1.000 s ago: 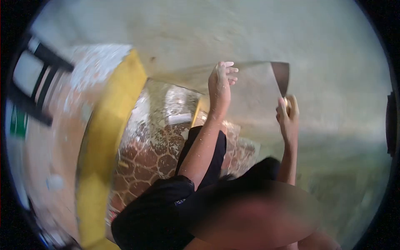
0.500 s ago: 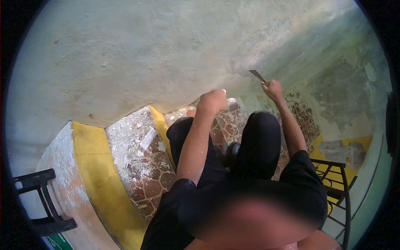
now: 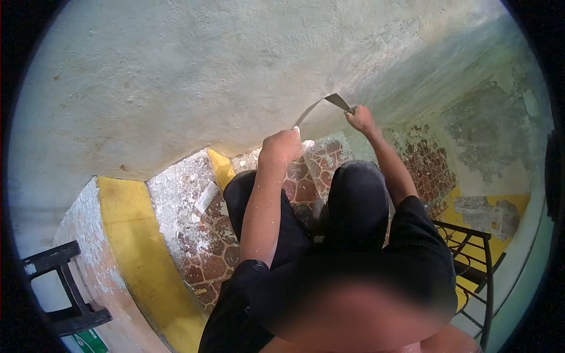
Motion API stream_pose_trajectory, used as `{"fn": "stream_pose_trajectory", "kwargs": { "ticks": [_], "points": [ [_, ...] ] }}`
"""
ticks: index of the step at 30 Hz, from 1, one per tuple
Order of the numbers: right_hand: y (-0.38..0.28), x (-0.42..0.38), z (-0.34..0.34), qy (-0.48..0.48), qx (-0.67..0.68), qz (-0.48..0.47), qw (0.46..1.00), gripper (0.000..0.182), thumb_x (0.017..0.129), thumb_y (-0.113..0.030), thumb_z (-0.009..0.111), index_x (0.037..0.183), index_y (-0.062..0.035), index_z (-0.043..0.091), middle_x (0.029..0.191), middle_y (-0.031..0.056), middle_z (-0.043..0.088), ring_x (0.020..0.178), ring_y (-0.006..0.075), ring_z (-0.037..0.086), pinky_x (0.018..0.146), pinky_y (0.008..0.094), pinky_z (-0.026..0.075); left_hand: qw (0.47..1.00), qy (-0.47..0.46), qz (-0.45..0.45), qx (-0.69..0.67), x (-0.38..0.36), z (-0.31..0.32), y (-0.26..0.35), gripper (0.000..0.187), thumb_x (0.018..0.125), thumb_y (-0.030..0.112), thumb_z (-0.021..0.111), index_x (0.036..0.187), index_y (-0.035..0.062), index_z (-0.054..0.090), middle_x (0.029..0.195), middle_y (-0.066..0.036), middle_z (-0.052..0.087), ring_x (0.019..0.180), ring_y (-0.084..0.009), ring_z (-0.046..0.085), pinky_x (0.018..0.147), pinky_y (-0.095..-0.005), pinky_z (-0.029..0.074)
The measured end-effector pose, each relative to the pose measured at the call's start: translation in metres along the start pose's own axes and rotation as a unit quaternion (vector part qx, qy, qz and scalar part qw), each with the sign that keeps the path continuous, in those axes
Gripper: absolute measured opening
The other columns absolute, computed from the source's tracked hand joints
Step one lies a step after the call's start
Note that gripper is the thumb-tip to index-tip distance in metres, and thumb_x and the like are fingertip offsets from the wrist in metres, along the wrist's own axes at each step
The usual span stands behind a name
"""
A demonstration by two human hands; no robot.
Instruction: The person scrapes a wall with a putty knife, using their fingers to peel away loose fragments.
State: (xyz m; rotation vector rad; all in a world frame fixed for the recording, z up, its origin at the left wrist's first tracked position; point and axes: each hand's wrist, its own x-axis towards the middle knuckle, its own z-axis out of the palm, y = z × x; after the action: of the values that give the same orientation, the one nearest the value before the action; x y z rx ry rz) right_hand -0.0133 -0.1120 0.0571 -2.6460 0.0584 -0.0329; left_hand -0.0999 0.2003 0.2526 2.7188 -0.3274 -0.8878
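Observation:
My right hand (image 3: 360, 119) is closed around the handle of a putty knife (image 3: 338, 101), its flat metal blade angled up and left against the pale green wall (image 3: 235, 70). Lower and to the left, my left hand (image 3: 281, 147) is closed on a thin strip of peeling paint (image 3: 307, 112). The strip curves from my fingers up to the tip of the blade. A few whitish bits show at the fingers, partly hidden by the hand.
Paint flakes litter the brown stone-pattern floor (image 3: 220, 259) and a white piece (image 3: 206, 197) lies there. A yellow-edged step (image 3: 129, 235) curves along the left. A black metal rack (image 3: 485, 265) stands right, a black frame (image 3: 65, 288) left. My knees are bent below the wall.
The putty knife and my right hand have moved left along the wall. My left hand has shifted slightly left and down, and a curved paint strip now shows between hand and blade.

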Motion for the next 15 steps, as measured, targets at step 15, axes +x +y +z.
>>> {"fn": "stream_pose_trajectory", "kwargs": {
  "ticks": [15],
  "points": [
    [-0.049,0.0,0.057,0.045,0.155,0.094,0.982,0.049,0.088,-0.034,0.063,0.07,0.0112,0.061,0.054,0.0251,0.05,0.053,0.0257,0.063,0.056,0.0465,0.046,1.0,0.008,-0.03,-0.007,0.026,-0.005,-0.009,0.071,0.095,0.058,0.056,0.136,0.0001,0.055,0.124,-0.024,0.067,0.116,-0.0384,0.065,0.097,-0.0491,0.051]
  ]
}}
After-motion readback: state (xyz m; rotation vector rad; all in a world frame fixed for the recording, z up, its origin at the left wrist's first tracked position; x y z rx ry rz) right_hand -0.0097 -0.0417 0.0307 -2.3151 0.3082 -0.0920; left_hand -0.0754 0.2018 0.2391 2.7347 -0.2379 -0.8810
